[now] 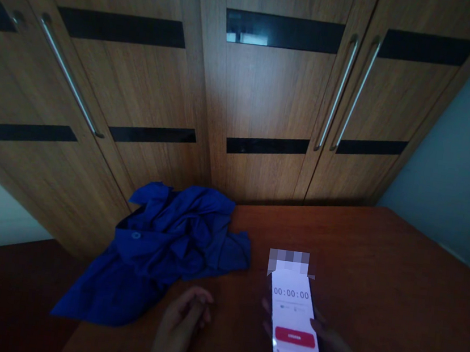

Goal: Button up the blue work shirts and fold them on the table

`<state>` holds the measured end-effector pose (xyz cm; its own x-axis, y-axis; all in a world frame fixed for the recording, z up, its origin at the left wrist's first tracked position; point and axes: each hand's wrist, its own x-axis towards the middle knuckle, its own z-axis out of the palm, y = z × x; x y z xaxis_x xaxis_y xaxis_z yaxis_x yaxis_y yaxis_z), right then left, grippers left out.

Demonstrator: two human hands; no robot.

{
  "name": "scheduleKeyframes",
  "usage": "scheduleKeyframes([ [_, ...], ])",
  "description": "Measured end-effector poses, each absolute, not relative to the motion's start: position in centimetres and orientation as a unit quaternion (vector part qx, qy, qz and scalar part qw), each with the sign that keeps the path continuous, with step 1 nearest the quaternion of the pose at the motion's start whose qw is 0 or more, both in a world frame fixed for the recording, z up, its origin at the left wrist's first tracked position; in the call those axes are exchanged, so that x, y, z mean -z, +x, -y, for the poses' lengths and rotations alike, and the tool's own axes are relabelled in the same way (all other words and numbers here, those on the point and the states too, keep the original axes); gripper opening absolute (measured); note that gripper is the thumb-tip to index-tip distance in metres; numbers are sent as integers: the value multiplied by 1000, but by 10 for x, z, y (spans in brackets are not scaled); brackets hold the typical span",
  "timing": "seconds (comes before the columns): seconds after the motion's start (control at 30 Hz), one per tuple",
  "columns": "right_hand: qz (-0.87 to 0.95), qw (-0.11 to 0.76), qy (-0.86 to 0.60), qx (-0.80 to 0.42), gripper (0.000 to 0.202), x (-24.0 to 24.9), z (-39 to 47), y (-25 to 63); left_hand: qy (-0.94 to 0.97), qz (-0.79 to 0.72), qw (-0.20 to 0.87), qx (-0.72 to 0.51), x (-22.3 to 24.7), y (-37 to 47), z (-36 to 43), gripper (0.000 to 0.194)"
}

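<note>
My right hand [339, 351] is wrapped round a smartphone [296, 320], its thumb at the right edge and fingertips showing at the left edge. The lit screen reads 00:00:00 above a red button; its top is pixelated. My left hand [182, 324] is over the table with fingers curled in and the thumb against them, and I see nothing in it. Just beyond that hand lies a crumpled blue garment [165, 253] with a button, one part of it hanging past the table's left edge.
The reddish-brown wooden table [396, 287] reaches back to a wooden wardrobe [266, 94] with dark strips and long metal handles [339, 92]. A bluish wall [454, 168] stands at the right. The room is dim.
</note>
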<state>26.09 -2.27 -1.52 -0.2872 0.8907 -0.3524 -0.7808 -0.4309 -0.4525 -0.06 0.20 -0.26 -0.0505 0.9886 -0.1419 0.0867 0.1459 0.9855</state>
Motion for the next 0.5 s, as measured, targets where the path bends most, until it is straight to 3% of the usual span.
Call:
scheduleKeyframes([
  [0.17,94,516,-286,-802,58,19,23,263,472,-569,498,-453,3,0,-1,39],
  [0.5,211,512,-370,-746,59,28,21,269,470,-570,497,-454,7,0,-2,42],
])
